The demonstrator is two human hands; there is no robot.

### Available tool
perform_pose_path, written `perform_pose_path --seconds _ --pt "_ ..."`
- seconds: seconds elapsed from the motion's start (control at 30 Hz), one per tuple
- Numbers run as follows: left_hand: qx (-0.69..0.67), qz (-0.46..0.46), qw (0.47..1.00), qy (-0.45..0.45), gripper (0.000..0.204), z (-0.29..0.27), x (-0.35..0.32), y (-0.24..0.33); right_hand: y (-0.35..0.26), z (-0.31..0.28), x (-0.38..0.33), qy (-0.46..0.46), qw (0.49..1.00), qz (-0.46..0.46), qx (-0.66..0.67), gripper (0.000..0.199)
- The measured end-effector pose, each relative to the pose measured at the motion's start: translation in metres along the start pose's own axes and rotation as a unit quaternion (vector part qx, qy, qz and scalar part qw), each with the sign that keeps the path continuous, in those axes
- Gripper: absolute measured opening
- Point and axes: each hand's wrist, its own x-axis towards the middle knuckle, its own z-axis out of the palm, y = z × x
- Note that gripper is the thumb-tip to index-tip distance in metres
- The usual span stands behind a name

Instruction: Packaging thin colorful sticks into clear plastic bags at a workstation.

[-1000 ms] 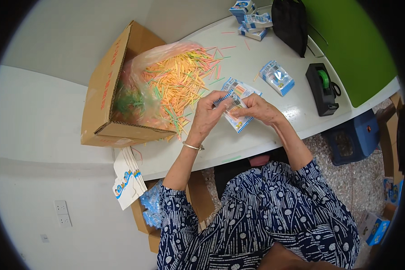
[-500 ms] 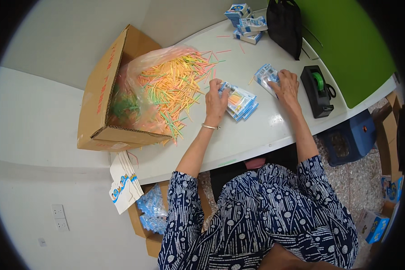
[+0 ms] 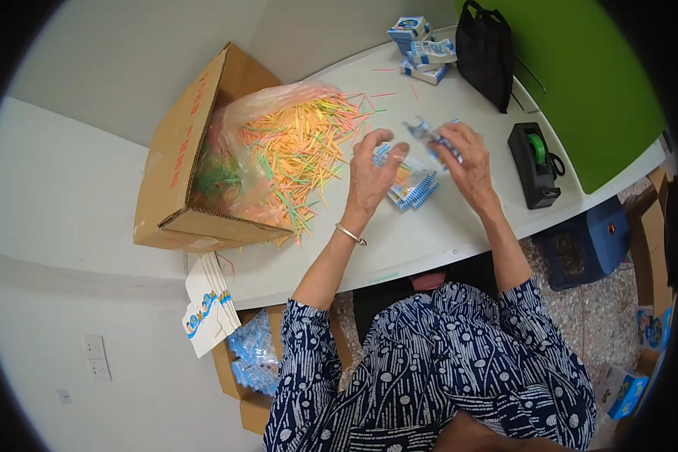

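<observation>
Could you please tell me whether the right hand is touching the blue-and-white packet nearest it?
Touching: the head view shows the right hand holding the blurred packet between thumb and fingers.

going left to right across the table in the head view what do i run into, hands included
Cardboard box → loose coloured sticks → left hand → overlapping blue-and-white packets → right hand → black tape dispenser.
</observation>
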Motion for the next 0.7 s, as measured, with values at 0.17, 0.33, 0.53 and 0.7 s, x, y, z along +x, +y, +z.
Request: perform_pose_path --seconds 0.17,0.33,0.53,0.7 --pt "-0.079 -0.057 0.994 -0.052 0.023 -0.020 -0.010 0.023 -0.031 0.008 -0.009 -0.097 0.982 -0.014 0.161 0.033" --pt "-0.039 -0.094 0.991 -0.086 0.014 -0.048 -0.031 0.024 -0.041 0.013 -0.015 -0.227 0.925 0.164 0.256 0.041" --pt "-0.039 -0.089 0.992 -0.077 0.014 -0.056 -0.054 0.021 -0.045 0.028 -0.023 -0.275 0.920 0.124 0.251 0.025" --pt "-0.108 -0.139 0.984 0.003 0.015 -0.054 -0.079 0.006 -0.060 0.033 -0.034 -0.266 0.918 0.135 0.262 0.023"
